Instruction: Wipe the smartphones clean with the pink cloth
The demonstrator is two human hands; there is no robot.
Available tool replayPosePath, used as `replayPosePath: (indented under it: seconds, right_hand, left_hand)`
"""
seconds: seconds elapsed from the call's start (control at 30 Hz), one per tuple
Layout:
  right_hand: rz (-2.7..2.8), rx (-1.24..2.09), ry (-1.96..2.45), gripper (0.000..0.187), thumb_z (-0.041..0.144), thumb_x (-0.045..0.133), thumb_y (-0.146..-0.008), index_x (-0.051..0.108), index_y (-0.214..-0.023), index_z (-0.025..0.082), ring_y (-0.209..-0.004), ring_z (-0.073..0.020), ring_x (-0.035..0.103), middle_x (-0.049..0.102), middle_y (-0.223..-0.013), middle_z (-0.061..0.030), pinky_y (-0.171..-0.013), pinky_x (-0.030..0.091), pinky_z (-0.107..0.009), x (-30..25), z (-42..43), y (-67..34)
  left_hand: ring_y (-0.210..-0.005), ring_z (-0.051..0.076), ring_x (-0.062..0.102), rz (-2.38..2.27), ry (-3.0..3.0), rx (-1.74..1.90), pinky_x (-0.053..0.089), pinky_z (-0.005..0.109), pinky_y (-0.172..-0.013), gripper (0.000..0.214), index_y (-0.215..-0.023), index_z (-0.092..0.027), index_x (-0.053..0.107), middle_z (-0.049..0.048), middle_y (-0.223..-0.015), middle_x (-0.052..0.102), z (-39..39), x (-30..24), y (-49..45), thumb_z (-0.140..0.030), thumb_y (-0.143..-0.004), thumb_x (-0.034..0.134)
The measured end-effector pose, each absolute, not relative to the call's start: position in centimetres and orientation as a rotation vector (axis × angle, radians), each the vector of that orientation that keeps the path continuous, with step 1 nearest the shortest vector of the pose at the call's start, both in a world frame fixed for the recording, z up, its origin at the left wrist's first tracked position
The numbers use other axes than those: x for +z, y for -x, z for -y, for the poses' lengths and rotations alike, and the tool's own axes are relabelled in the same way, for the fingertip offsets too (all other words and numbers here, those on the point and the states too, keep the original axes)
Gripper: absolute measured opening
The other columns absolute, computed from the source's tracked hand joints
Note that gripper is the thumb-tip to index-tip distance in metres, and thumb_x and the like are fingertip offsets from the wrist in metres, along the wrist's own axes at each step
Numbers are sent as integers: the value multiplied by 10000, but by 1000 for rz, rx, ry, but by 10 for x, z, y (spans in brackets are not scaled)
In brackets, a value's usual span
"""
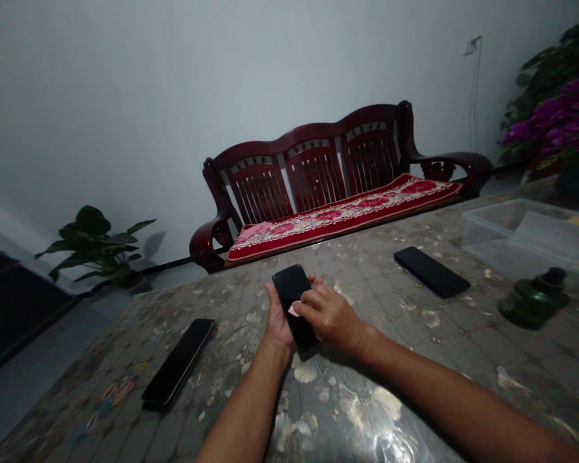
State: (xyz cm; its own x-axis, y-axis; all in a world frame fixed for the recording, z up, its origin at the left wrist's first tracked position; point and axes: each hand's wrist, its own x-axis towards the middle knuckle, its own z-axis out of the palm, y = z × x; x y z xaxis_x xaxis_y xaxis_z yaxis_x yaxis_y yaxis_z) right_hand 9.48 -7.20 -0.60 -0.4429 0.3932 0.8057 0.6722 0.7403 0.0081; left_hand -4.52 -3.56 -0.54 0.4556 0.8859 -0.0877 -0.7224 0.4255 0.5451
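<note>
My left hand is wrapped round a black smartphone, thumb along its left edge, holding it tilted above the table. Pinched in the fingers of my right hand is a small pink piece, pressed against the phone's dark screen. Whether the pink piece is cloth, sponge or paper I cannot tell. Part of the screen's right side is hidden by my right fingers.
Another dark phone lies at left beside several coloured rubber bands. At right are a third phone, a green bottle and a clear plastic box. A wooden bench stands beyond the patterned table.
</note>
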Motion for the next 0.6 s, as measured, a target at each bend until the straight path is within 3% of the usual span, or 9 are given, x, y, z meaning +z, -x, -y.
replayPosePath:
  seconds: [0.33, 0.6]
  right_hand:
    - [2264, -253, 688, 226, 99, 571, -907, 629, -1118, 154, -806, -208, 501, 608, -904, -71, -681, 404, -321, -18, 88, -83]
    - [2017, -398, 921, 199, 92, 535, -965, 626, -1121, 177, -859, -228, 522, 613, -943, -94, -732, 464, -325, 0, 68, -93]
  left_hand:
    - [-1197, 341, 651, -364, -374, 1102, 494, 539, -1035, 816, -1400, -210, 587, 161, -1174, 721, 31, -17, 52, -808, -859, 462]
    - [-1143, 319, 673, -273, -351, 964, 489, 501, -1058, 804, -1363, -192, 621, 133, -1156, 728, 38, -13, 47, -804, -863, 469]
